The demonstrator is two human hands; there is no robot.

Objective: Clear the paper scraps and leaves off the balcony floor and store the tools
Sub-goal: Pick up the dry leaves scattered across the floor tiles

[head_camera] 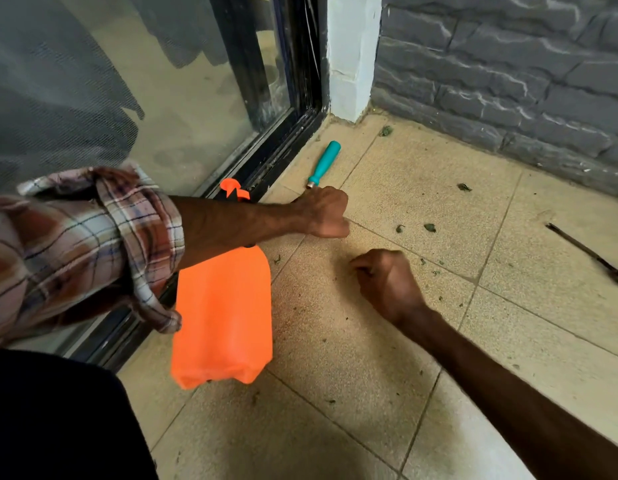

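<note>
An orange sprayer (pixel 224 317) is sitting on the tiled floor (pixel 352 393) closest to the person, its neck passing under the left forearm. Just right of the sprayer, the right hand (pixel 387 285) is hovering low with its fingers curled tight; whether anything is inside I cannot tell. Beyond the sprayer's top, the left hand (pixel 326 211) is curling closed at the metal end of a teal-handled tool (pixel 324 162), hiding any grip on its shaft. Leaf bits (pixel 429 227) are lying scattered right of the sprayer, and a second tool (pixel 588 252) is lying far right of it, near the grey brick wall (pixel 508 81).
</note>
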